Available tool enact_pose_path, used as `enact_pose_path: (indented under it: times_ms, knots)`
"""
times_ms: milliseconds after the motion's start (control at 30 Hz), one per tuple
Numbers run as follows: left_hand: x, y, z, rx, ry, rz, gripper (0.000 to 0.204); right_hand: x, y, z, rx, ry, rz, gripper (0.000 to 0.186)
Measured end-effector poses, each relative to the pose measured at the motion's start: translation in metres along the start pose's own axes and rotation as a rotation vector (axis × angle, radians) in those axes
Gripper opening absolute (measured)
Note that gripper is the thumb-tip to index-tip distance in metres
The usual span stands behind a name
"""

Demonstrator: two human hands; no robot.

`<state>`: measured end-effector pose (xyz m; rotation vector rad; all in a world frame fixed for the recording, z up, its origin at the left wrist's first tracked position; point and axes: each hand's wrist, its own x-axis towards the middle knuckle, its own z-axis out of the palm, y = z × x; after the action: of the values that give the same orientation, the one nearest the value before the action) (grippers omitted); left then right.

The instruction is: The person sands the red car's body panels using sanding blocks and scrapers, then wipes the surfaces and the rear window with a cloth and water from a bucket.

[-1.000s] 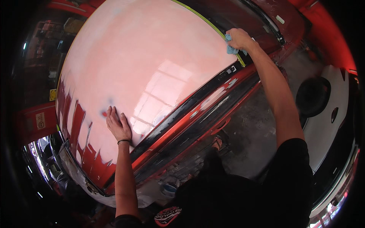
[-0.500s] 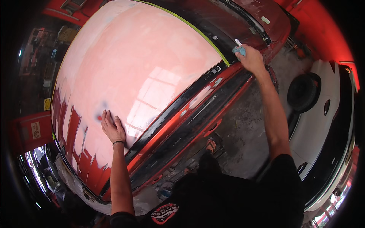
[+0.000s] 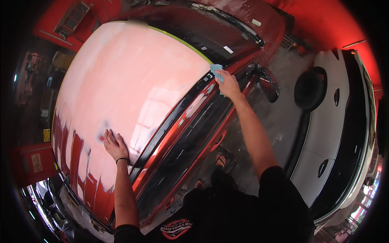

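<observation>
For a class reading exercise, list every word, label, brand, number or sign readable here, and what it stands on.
Black shirt: red-and-white emblem with lettering, wording left uncopied.
Pale label, red panel at left: too small to read.
Yellow sticker above it: too small to read.
Red car's dark side window: tiny possible lettering, unreadable.

This is a car-body workshop, to judge by the car roof [image 3: 121,73], where a patchy pale-pink coating [image 3: 89,97] gives way to streaks of red paint [image 3: 75,152] and yellow-green tape [image 3: 181,41] lines one edge. A second, white car [image 3: 320,135] stands alongside on a stained grey floor [image 3: 285,67].
</observation>
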<state>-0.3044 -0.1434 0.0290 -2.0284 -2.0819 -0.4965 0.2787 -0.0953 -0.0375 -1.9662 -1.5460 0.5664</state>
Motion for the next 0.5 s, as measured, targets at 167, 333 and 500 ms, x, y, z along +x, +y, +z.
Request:
enact_pose_path:
  times_ms: [167, 333, 500]
  knots:
    - [0.005, 0.005, 0.012, -0.027, 0.008, 0.013, 0.05, -0.061, 0.093, -0.047, -0.044, 0.182, 0.122, 0.068]
    - [-0.008, -0.019, 0.01, -0.03, 0.001, -0.046, 0.056, -0.301, 0.1, -0.079, 0.104, 0.085, 0.439, 0.079]
    - [0.005, -0.032, 0.021, -0.225, -0.146, -0.095, 0.063, -0.62, 0.126, -0.091, -0.041, 0.165, 0.85, 0.06]
